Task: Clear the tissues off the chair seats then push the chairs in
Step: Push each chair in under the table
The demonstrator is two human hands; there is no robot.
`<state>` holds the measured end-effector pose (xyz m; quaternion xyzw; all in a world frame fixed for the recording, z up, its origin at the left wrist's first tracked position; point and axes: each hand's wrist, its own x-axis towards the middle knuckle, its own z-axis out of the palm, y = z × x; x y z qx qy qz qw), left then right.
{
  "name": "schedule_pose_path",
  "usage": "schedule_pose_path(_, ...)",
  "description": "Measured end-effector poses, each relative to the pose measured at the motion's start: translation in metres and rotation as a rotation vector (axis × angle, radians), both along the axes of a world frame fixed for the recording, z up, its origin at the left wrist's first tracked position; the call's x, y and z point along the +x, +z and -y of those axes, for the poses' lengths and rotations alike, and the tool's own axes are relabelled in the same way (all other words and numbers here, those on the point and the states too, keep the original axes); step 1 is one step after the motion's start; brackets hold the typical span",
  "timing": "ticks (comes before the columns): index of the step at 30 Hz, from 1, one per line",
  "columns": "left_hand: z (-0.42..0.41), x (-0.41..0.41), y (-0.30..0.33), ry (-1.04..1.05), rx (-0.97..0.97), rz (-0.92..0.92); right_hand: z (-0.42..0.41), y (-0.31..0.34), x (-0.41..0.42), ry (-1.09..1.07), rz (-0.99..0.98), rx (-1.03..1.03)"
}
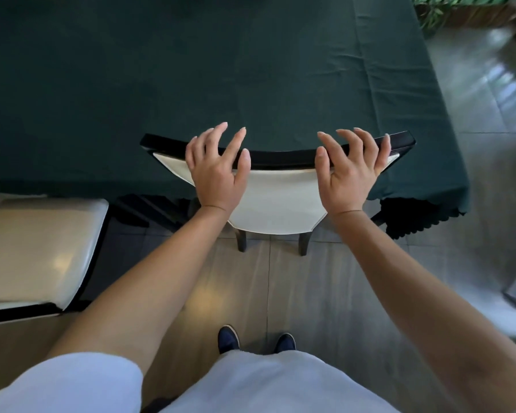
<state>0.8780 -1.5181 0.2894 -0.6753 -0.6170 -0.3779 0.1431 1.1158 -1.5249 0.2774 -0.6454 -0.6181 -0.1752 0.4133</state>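
A chair (276,201) with a black top rail and a cream back stands straight ahead of me, tucked against the table (191,70), which wears a dark green cloth. Its seat is hidden under the table and behind its back. My left hand (218,168) hovers over the left part of the rail with fingers spread and lifted. My right hand (352,166) is over the right part, fingers apart too. Neither hand holds anything. No tissue shows in this view.
A second chair (39,248) with a cream cushioned seat stands at the left, pulled out from the table. Grey floor tiles lie under me, my dark shoes (228,338) below. A plant (447,10) sits at the top right corner.
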Motion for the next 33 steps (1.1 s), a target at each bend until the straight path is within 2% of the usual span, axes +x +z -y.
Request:
schedule_pose_path(5,0.000,-0.005,0.001,-0.015,-0.012,-0.016,0.006,0.008,-0.001,-0.013,0.021,-0.127)
schedule_pose_path(9,0.002,-0.005,0.011,-0.051,-0.075,0.043,0.017,0.026,-0.003,0.002,0.010,-0.327)
schedule_pose_path(12,0.011,-0.016,0.025,-0.184,-0.225,0.136,0.025,0.052,-0.005,0.040,-0.044,-0.498)
schedule_pose_path(14,0.020,-0.036,0.044,-0.279,-0.248,0.189,0.037,0.078,-0.014,0.081,-0.024,-0.547)
schedule_pose_path(20,0.064,-0.127,0.097,-0.247,-0.164,0.340,0.070,0.154,-0.098,0.181,0.013,-0.446)
schedule_pose_path(23,0.089,-0.174,0.113,-0.211,-0.161,0.387,0.083,0.176,-0.151,0.331,-0.109,-0.418)
schedule_pose_path(26,0.112,-0.224,0.126,-0.154,-0.159,0.422,0.097,0.187,-0.207,0.511,-0.240,-0.322)
schedule_pose_path(33,0.158,-0.331,0.133,0.139,-0.085,0.390,0.081,0.182,-0.312,0.824,-0.191,-0.392)
